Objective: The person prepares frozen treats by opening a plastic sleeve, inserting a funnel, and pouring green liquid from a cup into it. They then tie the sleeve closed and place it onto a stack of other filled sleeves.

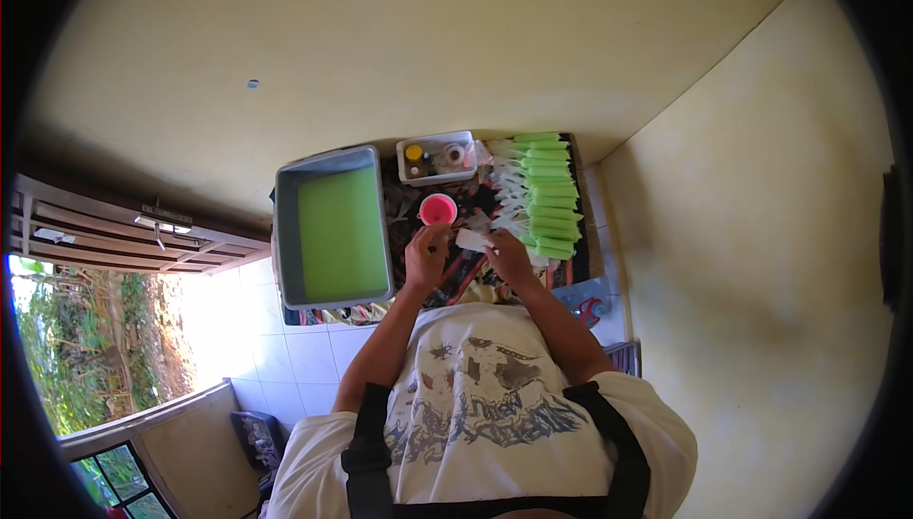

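My right hand [510, 259] pinches a small whitish plastic bag [472, 240] at its right end. To the left of it, my left hand [427, 258] has its fingers curled together. What those fingers hold, if anything, is too small to make out. Just beyond the left hand stands a round white-rimmed vessel with a pink inside [438, 209], perhaps a cup or a funnel. A grey rectangular tub [384, 224] of green liquid [340, 224] is at the left. Several filled green plastic bags [552, 201] lie in a stacked row at the right, their clear ends pointing left.
A white tray [428, 179] at the back holds a yellow-capped bottle [414, 153] and a roll [455, 154]. Everything sits on a dark patterned cloth [466, 277] against the wall [456, 44]. A door [143, 229] stands open at the left.
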A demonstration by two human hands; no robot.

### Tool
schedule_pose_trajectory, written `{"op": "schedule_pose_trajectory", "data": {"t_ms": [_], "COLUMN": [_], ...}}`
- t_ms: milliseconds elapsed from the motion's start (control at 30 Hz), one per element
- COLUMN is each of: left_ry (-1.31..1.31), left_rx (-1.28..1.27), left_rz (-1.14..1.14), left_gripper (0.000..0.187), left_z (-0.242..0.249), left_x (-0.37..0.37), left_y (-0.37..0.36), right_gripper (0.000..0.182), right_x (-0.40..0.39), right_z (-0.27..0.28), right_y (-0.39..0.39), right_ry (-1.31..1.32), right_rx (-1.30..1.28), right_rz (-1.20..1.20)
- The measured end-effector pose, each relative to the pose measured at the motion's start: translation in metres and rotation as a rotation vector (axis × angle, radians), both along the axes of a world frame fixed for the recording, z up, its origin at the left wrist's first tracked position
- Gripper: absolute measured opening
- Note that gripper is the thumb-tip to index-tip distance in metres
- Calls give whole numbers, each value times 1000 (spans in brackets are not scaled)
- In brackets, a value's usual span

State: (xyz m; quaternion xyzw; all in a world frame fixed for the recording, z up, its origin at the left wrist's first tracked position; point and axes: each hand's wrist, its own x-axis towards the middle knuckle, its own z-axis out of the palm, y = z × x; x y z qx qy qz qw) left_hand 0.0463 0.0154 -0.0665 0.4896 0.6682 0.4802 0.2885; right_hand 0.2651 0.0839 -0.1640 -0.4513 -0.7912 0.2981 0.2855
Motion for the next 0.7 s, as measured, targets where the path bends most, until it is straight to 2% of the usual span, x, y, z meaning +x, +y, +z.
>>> {"op": "schedule_pose_trajectory", "data": {"t_ms": [67,233,367,567,700], "left_ry": [-3,-4,-8,-16,13], "left_rx": [5,-39,4,14,36], "left_rz": [14,-10,-52,-95,-118], "left_gripper": [24,23,21,19,19], "left_z": [-23,-19,-26,-24,-24], "left_x": [-13,-25,-36,-48,-54], "left_y": [-9,-34,-46,-54,-54], "right_gripper": [28,23,12,10,12], "right_x": [-17,-36,-43,-47,-44], "right_z": [-5,-41,-60,-32,-26], "right_y": [-6,1,-1,-19,-27], "right_ry": [-108,-319,-368,-224,-77], "right_rx": [76,24,95,30,109], "right_rz": [50,130,74,-134,-275]}}
